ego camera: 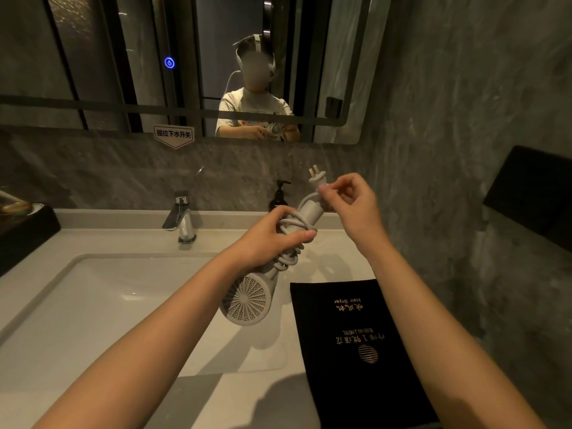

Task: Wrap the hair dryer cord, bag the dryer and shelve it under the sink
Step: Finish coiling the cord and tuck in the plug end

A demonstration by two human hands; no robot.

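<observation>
left hand (266, 235) closed round hair dryer (247, 300) handle, pinning cord (289, 227) coils under thumb | right hand (349, 201) pinched plug (315, 178) end between fingertips, other fingers loosely curled | bag (349, 351) flat on counter below right wrist

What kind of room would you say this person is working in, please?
Most likely a hotel bathroom: a sink with a tap below a wall mirror, a soap pump, and a black bag printed "Hair Dryer" with a hotel logo.
</observation>
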